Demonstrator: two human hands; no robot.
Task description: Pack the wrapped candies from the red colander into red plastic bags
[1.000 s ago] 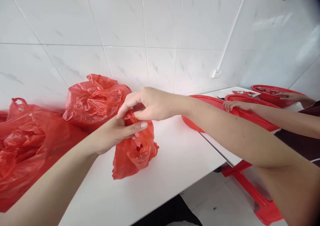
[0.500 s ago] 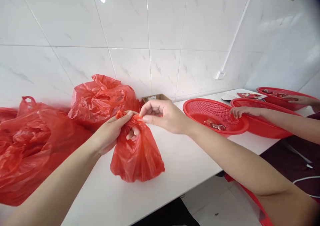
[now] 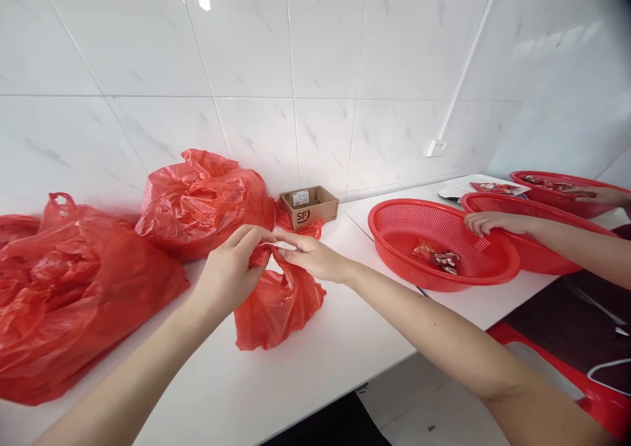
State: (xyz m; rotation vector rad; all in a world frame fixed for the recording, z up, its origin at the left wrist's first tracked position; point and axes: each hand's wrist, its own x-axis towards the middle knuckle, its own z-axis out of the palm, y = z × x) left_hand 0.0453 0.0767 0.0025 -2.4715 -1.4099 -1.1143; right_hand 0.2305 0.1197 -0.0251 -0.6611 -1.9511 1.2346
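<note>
Compared with the view half a second ago, I read the wearer's two hands as drawn closer: the left hand [image 3: 229, 268] and the right hand [image 3: 315, 259] now meet at the fingertips, low over the white table [image 3: 315, 380]. Both are closed on the gathered neck of a small red plastic bag [image 3: 279, 308], whose neck rises between them, while its full lower part sits on the tabletop just below. My camera has also swung, so a cardboard SF box [image 3: 308, 206] now shows whole against the tile wall [image 3: 246, 71], with a scrap of red plastic [image 3: 300, 226] touching its front. To the left, two large red plastic bags [image 3: 197, 206] [image 3: 73, 288] crowd the hands; the nearer one runs off the left edge of the frame, so there is little room that way. Open tabletop lies below the hands and toward the right, up to a red mesh basket [image 3: 424, 278] holding snack packets [image 3: 436, 257]. Beyond it, a co-worker's hand [image 3: 488, 221] rests on the rim of a second red basket [image 3: 537, 255], which sits just beside the first. A third red basket [image 3: 557, 200] is cut close by the right edge, with the co-worker's other hand [image 3: 604, 196] over it. The table's front edge crosses the lower right, and a red stool [image 3: 557, 360] stands below it.
</note>
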